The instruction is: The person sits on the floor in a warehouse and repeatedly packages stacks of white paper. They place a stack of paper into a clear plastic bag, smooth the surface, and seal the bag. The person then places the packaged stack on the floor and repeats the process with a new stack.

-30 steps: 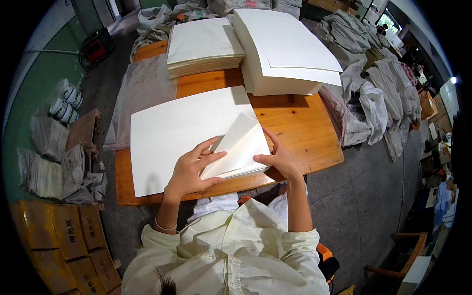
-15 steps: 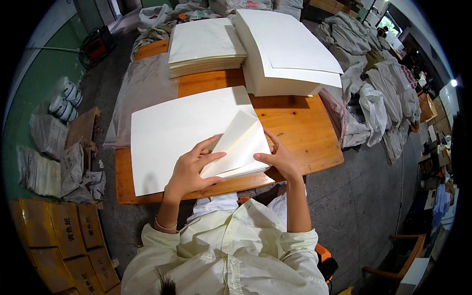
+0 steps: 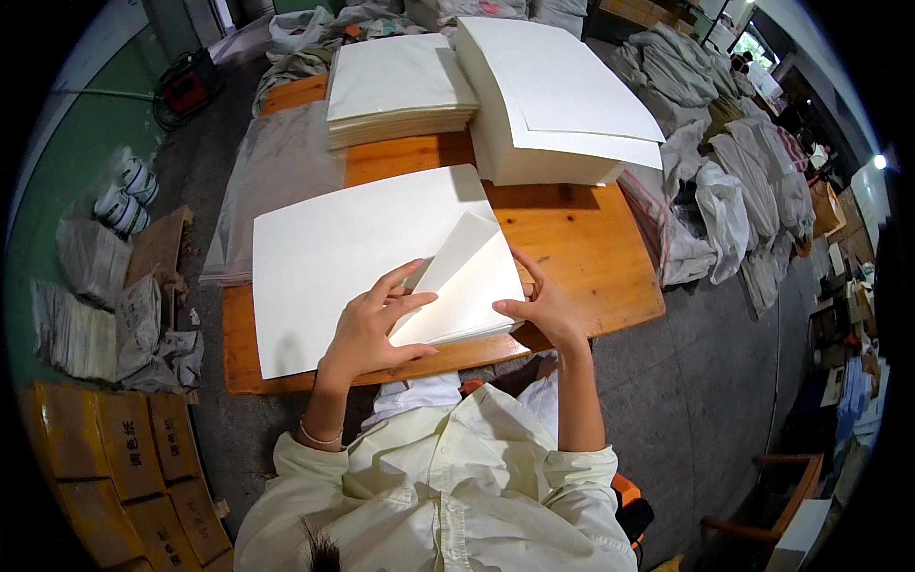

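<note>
An orange wooden table (image 3: 581, 248) fills mid-frame — a large white paper sheet (image 3: 353, 253) at centre, two white paper stacks (image 3: 400, 86) (image 3: 562, 95) along the top.

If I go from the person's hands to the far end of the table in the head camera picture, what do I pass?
Left hand and right hand → folded paper corner → big white sheet → bare wooden table → two paper stacks, thinner and taller.

Cream paper sheets (image 3: 343, 248), orange-brown wooden table (image 3: 581, 248)

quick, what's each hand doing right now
Left hand: open, fingers flat on the folded paper corner.
Right hand: open, fingertips on that fold's right edge.
</note>
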A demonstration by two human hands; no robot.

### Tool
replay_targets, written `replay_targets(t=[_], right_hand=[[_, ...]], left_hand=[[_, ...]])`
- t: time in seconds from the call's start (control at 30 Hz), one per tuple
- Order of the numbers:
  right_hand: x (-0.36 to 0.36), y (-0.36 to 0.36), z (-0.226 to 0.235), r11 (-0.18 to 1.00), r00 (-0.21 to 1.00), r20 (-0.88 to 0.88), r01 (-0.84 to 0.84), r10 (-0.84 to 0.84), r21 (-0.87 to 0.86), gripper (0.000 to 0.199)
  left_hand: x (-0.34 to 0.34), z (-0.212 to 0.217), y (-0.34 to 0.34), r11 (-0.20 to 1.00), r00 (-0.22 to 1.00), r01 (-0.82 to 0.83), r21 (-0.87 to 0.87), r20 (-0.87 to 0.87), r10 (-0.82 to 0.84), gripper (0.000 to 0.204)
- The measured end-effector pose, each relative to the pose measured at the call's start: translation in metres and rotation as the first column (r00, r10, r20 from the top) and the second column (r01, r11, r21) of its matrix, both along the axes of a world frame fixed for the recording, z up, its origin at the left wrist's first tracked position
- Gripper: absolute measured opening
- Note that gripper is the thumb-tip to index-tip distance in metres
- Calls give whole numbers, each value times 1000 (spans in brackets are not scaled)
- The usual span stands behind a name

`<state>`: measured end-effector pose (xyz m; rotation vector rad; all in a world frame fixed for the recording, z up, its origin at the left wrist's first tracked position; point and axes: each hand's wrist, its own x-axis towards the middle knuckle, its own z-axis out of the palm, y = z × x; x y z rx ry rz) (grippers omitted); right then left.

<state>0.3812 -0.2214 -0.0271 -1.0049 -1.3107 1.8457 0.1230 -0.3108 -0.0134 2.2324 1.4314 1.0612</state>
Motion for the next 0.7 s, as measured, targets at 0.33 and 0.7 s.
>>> replay_targets(t=[0.33,0.7], right_hand=[[-5,0,2,999,998,51,33,-35,38,86],[8,4,-9,999,999,-16,-33,33,16,95]], left_hand=[[-2,-6,-1,998,999,-25,-61,42,27,54],[-5,-10,-1,994,994,-31,-102,105,42,47]])
